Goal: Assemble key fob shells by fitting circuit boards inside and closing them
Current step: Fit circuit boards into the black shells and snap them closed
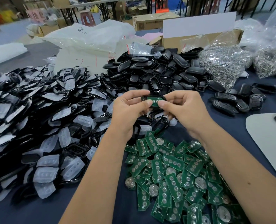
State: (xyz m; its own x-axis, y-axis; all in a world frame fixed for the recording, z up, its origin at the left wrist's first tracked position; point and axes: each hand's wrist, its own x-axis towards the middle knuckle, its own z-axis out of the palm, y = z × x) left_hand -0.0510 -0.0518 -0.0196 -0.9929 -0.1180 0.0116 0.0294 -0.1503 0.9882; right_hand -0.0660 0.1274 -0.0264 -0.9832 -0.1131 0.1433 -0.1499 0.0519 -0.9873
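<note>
- The left hand (129, 106) and the right hand (181, 105) are holding together one black shell (144, 98) above the dark blue table (101, 183), between the piles
- A green board (153, 101) is lying inside this shell, and both thumbs are pressing on its lower edge
- The fingers of each hand are curling around one end of the shell, so both hands are grasping it
- A heap of green boards (174, 180) is lying on the table under the forearms
- A pile of shell halves with whitish pads (42, 120) is lying on the left side
- A pile of black covers (158, 68) is lying behind the hands
- Some closed fobs (237, 101) are lying on the right, near a white tray (266, 139)
- Bags of metal rings (224, 62) are standing further back on the right
</note>
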